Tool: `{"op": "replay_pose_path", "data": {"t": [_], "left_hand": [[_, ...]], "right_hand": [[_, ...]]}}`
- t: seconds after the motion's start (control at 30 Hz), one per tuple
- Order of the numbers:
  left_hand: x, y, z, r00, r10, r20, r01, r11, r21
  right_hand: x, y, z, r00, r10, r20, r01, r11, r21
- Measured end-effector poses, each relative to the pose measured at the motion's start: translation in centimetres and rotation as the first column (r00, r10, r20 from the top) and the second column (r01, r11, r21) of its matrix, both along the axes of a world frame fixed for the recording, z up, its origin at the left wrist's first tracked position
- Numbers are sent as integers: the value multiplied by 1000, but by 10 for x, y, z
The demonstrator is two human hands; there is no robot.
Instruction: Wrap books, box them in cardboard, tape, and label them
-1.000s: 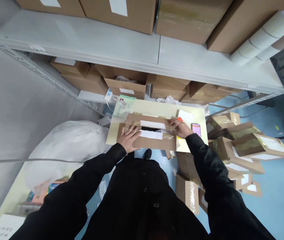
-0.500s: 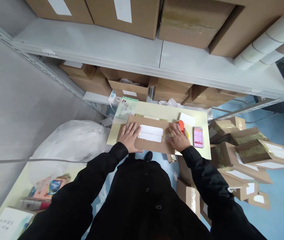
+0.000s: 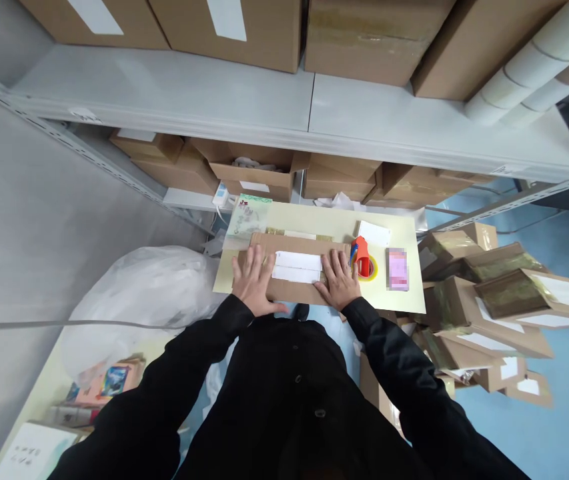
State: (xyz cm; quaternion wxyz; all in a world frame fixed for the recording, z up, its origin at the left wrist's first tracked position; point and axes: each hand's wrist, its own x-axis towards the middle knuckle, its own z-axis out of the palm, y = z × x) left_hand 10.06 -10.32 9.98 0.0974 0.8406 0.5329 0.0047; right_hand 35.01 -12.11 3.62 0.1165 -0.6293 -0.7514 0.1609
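A brown cardboard box (image 3: 291, 292) lies near the front edge of the cream table, with a white label (image 3: 297, 267) on its top. My left hand (image 3: 255, 283) rests on the left end of the box, fingers spread. Flat on the right part, over the label's right end, is my right hand (image 3: 338, 279), its fingers also stretched out. Just right of that hand sits a red tape dispenser (image 3: 361, 253) with a yellow-rimmed roll. Neither hand grips anything; what lies under the palms is hidden.
A phone (image 3: 397, 269) and a white paper stack (image 3: 373, 233) lie on the table's right side. Behind stands a grey shelf (image 3: 264, 120) with cartons. Taped cartons (image 3: 504, 307) are piled on the right floor. A white plastic bag (image 3: 139, 293) bulges at left.
My right hand has shifted left and now lies flat on the box, uncovering the red tape dispenser. My left hand stays on the left end, its fingers a little more spread.
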Motion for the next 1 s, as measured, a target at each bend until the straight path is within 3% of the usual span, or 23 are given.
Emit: {"op": "replay_pose_path", "data": {"t": [0.1,0.17,0.33,0.53,0.8,0.9,1.0], "left_hand": [[21,-8,7,965,-252,71,255,966,-39],[27,-4,5,951,-301,72,307,947,-93],[4,15,-10,991,-99,-87,83,983,-166],[-14,12,-7,979,14,-201,-35,994,-101],[-40,25,-10,925,286,-251,-302,953,-26],[-27,19,-2,947,274,-170,-265,962,72],[-7,12,-1,996,8,-90,-5,999,35]], "right_hand": [[-1,1,5,1000,-4,-3,3,1000,-30],[-1,2,6,1000,-3,-10,2,999,-50],[0,2,3,999,26,34,-26,1000,-4],[0,1,-2,989,20,148,-28,998,55],[3,2,-2,975,37,220,-48,998,44],[2,3,-1,977,36,212,-44,998,33],[-2,2,2,982,30,189,-32,999,8]]}}
